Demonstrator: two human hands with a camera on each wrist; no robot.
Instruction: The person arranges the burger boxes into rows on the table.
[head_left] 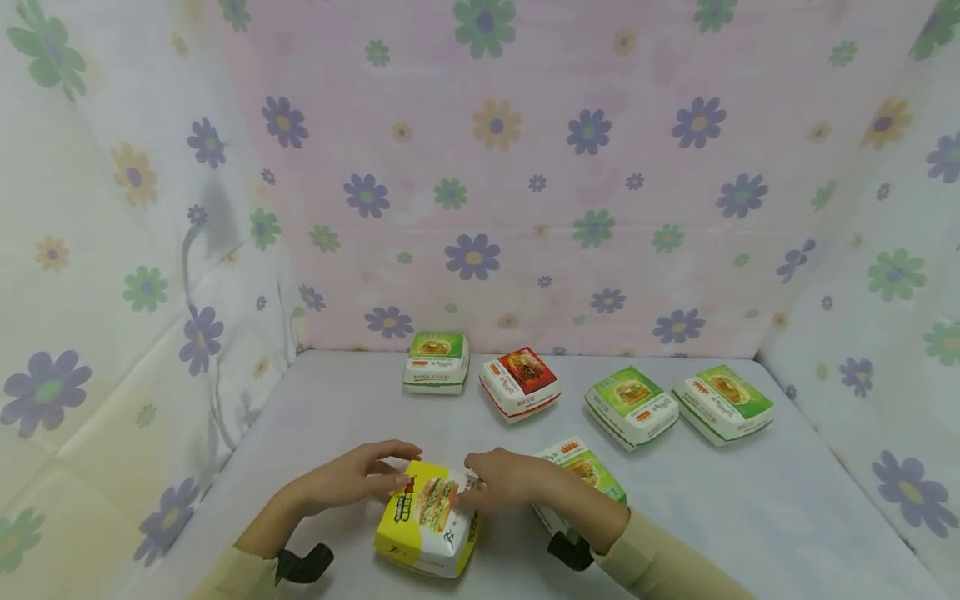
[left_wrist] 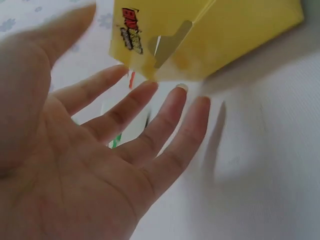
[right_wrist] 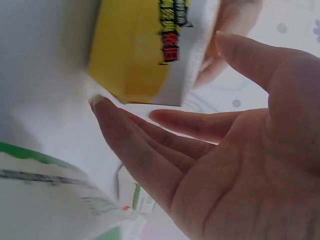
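Observation:
A yellow-and-white cardboard burger box (head_left: pixel 426 533) sits on the table in front, between my two hands, its lid closed and a burger printed on top. My left hand (head_left: pixel 347 478) is at the box's left back corner; in the left wrist view its spread fingers (left_wrist: pixel 167 117) reach up to the yellow side. On the other side, my right hand (head_left: pixel 501 482) overlaps the lid's right edge in the head view. The right wrist view shows its fingers (right_wrist: pixel 135 150) extended just below the box corner, thumb apart. Neither hand curls round the box.
A green-and-white burger box (head_left: pixel 600 479) lies partly hidden behind the right forearm. Farther back stand a green box (head_left: pixel 437 371), a red box (head_left: pixel 521 387) and two more green ones (head_left: pixel 632 410) toward the right. Flowered cloth (head_left: pixel 495 208) walls surround the white table (head_left: pixel 750 517).

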